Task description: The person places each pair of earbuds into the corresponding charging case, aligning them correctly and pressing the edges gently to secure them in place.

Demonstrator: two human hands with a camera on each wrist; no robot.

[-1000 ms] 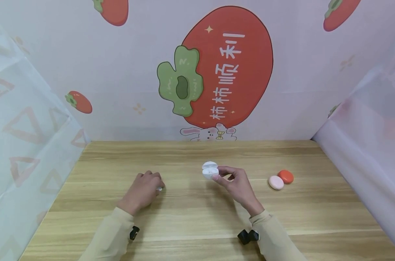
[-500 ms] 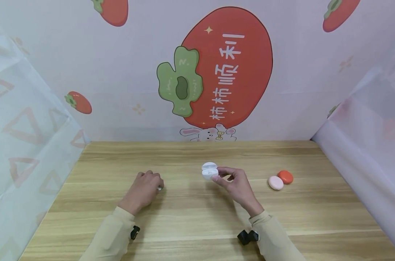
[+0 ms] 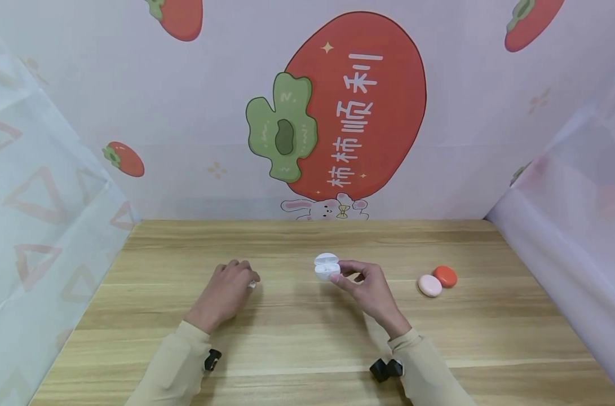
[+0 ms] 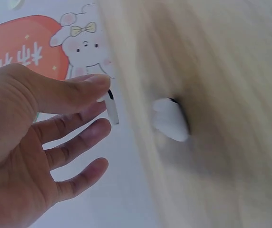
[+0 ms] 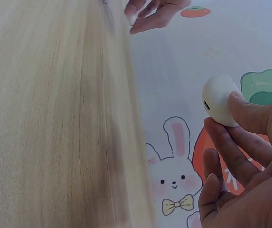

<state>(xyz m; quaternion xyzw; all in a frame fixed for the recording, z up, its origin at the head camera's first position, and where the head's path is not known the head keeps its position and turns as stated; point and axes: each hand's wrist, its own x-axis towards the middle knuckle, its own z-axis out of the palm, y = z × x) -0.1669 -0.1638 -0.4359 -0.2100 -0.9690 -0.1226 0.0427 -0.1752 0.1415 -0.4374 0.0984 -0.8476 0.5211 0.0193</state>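
My left hand [image 3: 225, 294] pinches a small white earbud [image 4: 111, 108] between thumb and index finger, its stem pointing away from the fingertips. The other fingers spread loosely below in the left wrist view. On the wooden table just beyond that hand lies a second white piece [image 4: 170, 119], earbud-like and blurred; the hand hides it in the head view. Held above the table by my right hand [image 3: 370, 290] is a white rounded earbud case [image 3: 327, 267] with its lid raised. Thumb and fingers grip the case's side, and its smooth back [image 5: 220, 100] shows in the right wrist view.
Right of the right hand, a pink round disc [image 3: 430, 286] and a red round disc [image 3: 445, 276] lie touching or overlapping on the wooden table [image 3: 297, 349]. Printed cloth [image 3: 195, 113] walls the table at the back and both sides.
My left hand has risen slightly and shifted a little, and the earbud shows more clearly at its fingertips. The right hand and the case have stayed nearly still.
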